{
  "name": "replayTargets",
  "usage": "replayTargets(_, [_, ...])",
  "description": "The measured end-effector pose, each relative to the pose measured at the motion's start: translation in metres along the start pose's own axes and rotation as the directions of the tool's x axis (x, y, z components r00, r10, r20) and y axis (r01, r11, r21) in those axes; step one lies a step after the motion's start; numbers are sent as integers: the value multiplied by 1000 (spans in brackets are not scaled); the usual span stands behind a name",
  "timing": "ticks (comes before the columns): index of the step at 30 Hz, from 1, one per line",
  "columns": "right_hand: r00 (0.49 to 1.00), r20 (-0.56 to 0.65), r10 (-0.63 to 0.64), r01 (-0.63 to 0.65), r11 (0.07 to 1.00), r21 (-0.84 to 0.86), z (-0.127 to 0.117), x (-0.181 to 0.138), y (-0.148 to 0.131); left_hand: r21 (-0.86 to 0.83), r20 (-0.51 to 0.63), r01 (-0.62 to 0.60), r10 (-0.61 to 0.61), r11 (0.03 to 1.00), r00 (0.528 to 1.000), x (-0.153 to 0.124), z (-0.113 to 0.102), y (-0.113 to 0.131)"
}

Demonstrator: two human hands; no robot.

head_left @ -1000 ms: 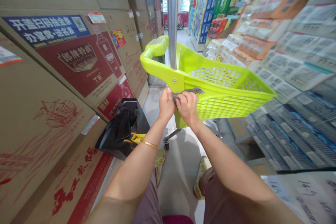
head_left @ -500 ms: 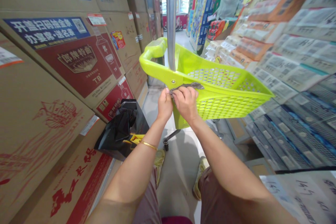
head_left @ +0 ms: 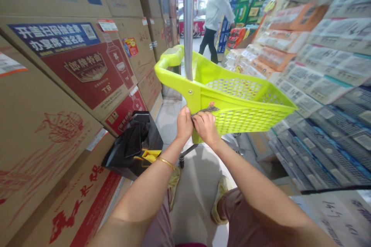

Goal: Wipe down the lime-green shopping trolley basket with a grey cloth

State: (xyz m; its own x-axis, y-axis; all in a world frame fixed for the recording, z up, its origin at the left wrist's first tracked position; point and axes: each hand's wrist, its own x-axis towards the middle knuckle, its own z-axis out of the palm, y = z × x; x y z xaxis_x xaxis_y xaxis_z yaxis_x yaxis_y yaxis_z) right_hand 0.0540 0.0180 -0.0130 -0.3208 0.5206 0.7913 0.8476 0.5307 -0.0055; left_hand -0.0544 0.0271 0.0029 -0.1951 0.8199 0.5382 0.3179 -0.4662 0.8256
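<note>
1. Lying along the near side of the green basket point(head_left: 246, 102), a grey strip point(head_left: 211, 109) is held near its left end, where the two hands are brought close together.
2. The strip is pinched under the curled fingers of the right hand point(head_left: 205, 126). By the left hand point(head_left: 184, 123), closed with its thumb uppermost, the same end appears to be pinched, though the exact contact is hidden.
3. What is done: the strip has been taken in hand, and a small red mark point(head_left: 212, 104) is left uncovered just above it.
4. What is left: the strip is not yet parted from the basket's side, so the work is judged to be partway along. Whether the strip is stuck there or merely pressed against it cannot be told.
5. On the left, a black bag point(head_left: 133, 146) is placed beside stacked cardboard boxes point(head_left: 84, 69).
</note>
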Motion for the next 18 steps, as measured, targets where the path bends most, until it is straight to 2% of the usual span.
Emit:
replayTargets(4, [996, -92, 13, -13, 1000, 0, -4, 13, 2, -10, 34, 91, -91, 996, 995, -7, 4, -13])
replayTargets(8, [973, -212, 94, -93, 996, 16, -8, 37, 2, -62, 85, 44, -39, 997, 996, -9, 7, -16])
replayTargets(11, [964, -244, 104, -105, 994, 8, -5, 43, 4, -76, 101, 34, -26, 997, 995, -9, 9, -14])
replayTargets(14, [974, -208, 84, -92, 995, -30, 4, 31, 8, -73, 86, 65, -59, 995, 995, -9, 11, -15])
replayTargets(18, [998, -62, 27, -31, 997, -71, 17, 2, 13, -78, 47, 107, -103, 991, 994, -7, 13, -22])
